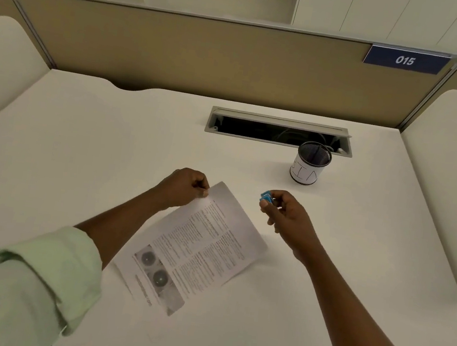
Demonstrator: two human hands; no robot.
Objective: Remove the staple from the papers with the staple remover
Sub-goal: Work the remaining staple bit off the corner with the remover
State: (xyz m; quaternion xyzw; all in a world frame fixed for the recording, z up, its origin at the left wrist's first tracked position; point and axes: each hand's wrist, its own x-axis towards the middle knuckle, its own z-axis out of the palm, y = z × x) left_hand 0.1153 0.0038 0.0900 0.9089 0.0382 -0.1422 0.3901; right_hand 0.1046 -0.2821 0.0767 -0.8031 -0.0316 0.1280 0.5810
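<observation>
Pinching the upper corner of the stapled papers (197, 244) between thumb and fingers, my left hand (183, 187) keeps that corner lifted slightly while the rest of the sheets lies flat on the white counter (81, 130), turned at an angle with the printed side up. My right hand (281, 211) is clenched around the blue staple remover (265, 197), which shows only as a small blue end above the fingers; the tool is held in the air just to the right of the papers, not touching them. Whether its claws are squeezed together I cannot tell. The staple itself is too small to see (I judge it sits at the corner under my left grip, since that is where I am holding).

Handling notes, as judgement only:
- The papers are light, thin and limp. They will slide on the smooth counter and tear at the staple holes if pulled sideways, so the hold belongs right beside the staple, pressing the sheets down.
- The staple remover is small, rigid and sprung. It should be held by its two outer grip faces, claws pointing away from the palm.
- The staple is thin bent wire, sharp at the ends, and may spring free once loosened.

A mesh pen cup (310, 163) stands farther back, well apart from both hands, near the open cable tray (279, 130).
</observation>
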